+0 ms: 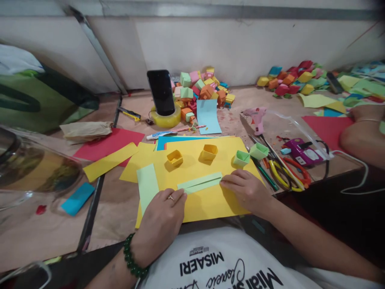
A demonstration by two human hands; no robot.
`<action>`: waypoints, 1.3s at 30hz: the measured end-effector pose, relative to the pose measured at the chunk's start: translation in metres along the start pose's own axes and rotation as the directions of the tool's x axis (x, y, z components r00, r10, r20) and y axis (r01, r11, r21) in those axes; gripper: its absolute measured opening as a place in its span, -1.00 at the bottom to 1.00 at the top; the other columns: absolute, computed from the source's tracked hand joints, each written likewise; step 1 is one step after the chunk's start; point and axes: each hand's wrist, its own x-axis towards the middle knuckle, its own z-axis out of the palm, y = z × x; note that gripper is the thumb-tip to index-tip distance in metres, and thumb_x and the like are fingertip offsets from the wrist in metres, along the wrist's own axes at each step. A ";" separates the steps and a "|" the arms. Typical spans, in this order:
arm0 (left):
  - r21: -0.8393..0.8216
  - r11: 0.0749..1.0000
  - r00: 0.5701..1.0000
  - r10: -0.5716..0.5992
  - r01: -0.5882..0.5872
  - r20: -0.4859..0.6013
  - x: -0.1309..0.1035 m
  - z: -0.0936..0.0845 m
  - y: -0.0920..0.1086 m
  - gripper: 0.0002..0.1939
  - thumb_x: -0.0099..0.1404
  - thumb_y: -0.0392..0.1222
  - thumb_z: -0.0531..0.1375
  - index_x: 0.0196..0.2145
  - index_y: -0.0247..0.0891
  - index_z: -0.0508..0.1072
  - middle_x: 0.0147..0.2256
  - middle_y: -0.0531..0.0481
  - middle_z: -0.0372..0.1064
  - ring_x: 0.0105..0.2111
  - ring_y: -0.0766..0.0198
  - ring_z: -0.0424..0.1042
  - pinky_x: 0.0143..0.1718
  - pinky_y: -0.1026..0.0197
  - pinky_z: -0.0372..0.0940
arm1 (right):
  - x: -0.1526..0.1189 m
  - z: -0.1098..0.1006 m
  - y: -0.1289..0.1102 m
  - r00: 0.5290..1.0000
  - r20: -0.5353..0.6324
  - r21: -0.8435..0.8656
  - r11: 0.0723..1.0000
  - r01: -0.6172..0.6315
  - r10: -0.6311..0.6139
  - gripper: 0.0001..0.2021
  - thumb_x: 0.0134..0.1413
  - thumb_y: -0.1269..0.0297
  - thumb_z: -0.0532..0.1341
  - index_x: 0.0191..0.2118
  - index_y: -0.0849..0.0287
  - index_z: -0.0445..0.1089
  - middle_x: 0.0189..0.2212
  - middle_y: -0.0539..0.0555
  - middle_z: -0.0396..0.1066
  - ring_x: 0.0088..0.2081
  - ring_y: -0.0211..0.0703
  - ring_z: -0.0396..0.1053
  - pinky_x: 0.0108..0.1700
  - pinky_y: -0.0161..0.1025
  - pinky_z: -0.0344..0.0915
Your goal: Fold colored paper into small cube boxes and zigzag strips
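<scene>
A light green paper strip (201,185), folded lengthwise with its edges meeting near the middle, lies on a yellow sheet (192,210). My left hand (165,212), with a ring and a green bead bracelet, has its fingers closed at the strip's left end. At the right end, the fingertips of my right hand (248,190) are pressed together on the paper. A flat green piece of paper (147,182) lies partly beneath my left hand. Beyond the strip stand two open yellow paper boxes (175,158) and two light green ones (241,158).
A phone (161,92) leans in a tape roll (165,117) before a pile of folded paper pieces (207,86). To the right lie a pink glue gun (257,118), pliers (281,174) and a purple device (303,152). Another person's arm (365,136) rests at the right edge.
</scene>
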 end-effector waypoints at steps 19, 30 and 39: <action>-0.064 0.959 0.919 -0.243 0.275 0.311 0.043 -0.011 -0.012 -0.75 0.32 -0.28 0.03 -0.40 -0.27 0.49 -0.37 -0.07 0.44 -0.34 0.19 0.40 -0.33 0.19 0.24 | 0.041 0.010 -0.005 0.970 0.223 0.137 0.982 -0.132 0.099 -0.79 0.21 0.36 0.10 -0.27 0.22 0.50 -0.35 0.14 0.44 -0.31 -0.18 0.33 -0.30 -0.27 0.22; -0.050 0.934 0.894 -0.320 0.353 0.314 0.051 -0.003 -0.020 -0.85 0.28 -0.26 0.06 -0.38 -0.26 0.42 -0.35 -0.07 0.39 -0.32 0.17 0.38 -0.36 0.21 0.18 | 0.063 0.003 0.013 0.765 0.445 0.214 0.774 -0.596 0.466 -0.83 -0.11 0.31 0.31 -0.31 0.19 0.46 -0.43 0.00 0.45 -0.45 -0.28 0.33 -0.46 -0.39 0.14; -0.103 0.949 0.938 -0.270 0.298 0.219 0.048 -0.013 -0.023 -0.74 0.18 -0.23 0.19 -0.15 -0.33 0.44 -0.16 -0.21 0.41 -0.14 0.07 0.40 -0.14 0.10 0.29 | 0.075 -0.018 -0.002 0.826 0.456 0.268 0.834 -0.483 0.331 -0.98 -0.13 0.40 0.28 -0.50 0.22 0.46 -0.58 -0.04 0.42 -0.53 -0.32 0.29 -0.52 -0.41 0.12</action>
